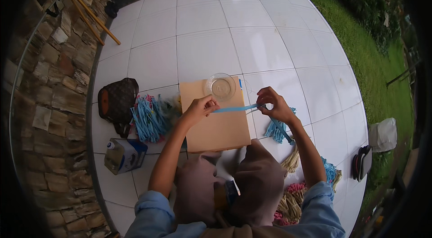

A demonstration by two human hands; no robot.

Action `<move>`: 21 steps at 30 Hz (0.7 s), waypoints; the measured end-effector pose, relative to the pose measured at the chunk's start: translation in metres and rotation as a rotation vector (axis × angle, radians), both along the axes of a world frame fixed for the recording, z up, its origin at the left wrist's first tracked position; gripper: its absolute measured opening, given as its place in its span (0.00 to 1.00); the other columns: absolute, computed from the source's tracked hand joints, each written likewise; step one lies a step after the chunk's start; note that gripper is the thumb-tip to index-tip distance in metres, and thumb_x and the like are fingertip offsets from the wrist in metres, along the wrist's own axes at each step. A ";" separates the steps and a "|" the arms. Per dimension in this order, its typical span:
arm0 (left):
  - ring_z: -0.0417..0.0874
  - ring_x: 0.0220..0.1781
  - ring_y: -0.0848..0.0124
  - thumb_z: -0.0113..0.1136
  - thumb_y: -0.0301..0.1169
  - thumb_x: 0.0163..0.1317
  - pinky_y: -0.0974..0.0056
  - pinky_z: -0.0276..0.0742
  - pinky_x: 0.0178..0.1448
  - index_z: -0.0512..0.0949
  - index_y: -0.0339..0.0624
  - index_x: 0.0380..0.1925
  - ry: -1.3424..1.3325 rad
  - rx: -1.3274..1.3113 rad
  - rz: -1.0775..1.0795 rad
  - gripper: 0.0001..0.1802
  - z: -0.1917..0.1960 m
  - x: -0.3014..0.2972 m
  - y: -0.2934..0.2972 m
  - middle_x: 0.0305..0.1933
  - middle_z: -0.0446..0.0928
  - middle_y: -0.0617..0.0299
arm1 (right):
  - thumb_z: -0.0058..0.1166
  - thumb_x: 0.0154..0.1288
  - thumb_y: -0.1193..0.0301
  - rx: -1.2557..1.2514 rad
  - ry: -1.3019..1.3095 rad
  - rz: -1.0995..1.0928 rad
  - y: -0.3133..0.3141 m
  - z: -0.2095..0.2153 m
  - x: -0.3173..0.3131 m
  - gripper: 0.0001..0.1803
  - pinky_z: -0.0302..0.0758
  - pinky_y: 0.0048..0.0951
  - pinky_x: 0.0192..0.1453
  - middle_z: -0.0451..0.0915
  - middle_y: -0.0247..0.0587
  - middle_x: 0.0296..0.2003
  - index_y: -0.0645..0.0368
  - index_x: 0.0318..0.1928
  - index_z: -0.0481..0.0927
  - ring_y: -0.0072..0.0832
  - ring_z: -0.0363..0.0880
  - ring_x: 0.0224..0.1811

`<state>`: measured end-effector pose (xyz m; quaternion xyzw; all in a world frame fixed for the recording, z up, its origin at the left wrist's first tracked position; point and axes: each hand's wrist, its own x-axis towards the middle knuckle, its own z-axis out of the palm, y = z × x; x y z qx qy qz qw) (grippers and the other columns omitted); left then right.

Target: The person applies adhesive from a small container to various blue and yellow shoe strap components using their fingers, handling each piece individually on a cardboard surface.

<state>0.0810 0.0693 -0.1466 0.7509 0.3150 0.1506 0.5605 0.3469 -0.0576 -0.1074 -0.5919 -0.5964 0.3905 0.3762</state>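
A thin light-blue strip [236,108] is stretched between my two hands above a tan rectangular board [216,132] lying on the white tiled floor. My left hand [200,108] pinches the strip's left end. My right hand [272,104] pinches the right end, and the rest of the strip hangs down past my wrist. A clear round plastic dish [220,86] rests on the board's far edge. A small bunch of blue strips [276,131] lies just under my right hand.
A heap of blue strips [149,118] lies left of the board beside a dark brown bag [118,101] and a blue-and-white carton [123,154]. Straw-coloured, pink and blue bundles [299,193] lie at my right. Stone wall at left, grass at right.
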 end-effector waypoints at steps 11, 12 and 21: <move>0.80 0.31 0.67 0.63 0.26 0.51 0.64 0.78 0.33 0.71 0.48 0.42 -0.027 0.753 -0.022 0.17 -0.015 0.020 -0.031 0.33 0.72 0.64 | 0.56 0.47 0.84 0.039 -0.154 0.057 0.017 -0.028 -0.010 0.22 0.75 0.31 0.48 0.76 0.44 0.35 0.62 0.43 0.64 0.35 0.79 0.41; 0.80 0.31 0.68 0.63 0.25 0.50 0.64 0.77 0.32 0.72 0.48 0.42 -0.036 0.724 -0.020 0.18 -0.021 0.018 -0.029 0.33 0.72 0.63 | 0.57 0.47 0.84 0.038 -0.146 0.059 0.019 -0.034 -0.008 0.22 0.74 0.30 0.48 0.76 0.43 0.36 0.62 0.43 0.65 0.34 0.79 0.42; 0.78 0.31 0.69 0.59 0.25 0.48 0.66 0.78 0.34 0.78 0.56 0.42 0.107 0.770 0.022 0.19 -0.070 0.005 -0.014 0.32 0.69 0.66 | 0.60 0.49 0.80 0.034 -0.052 0.088 0.037 -0.085 0.001 0.20 0.74 0.32 0.52 0.77 0.43 0.38 0.60 0.41 0.65 0.35 0.79 0.45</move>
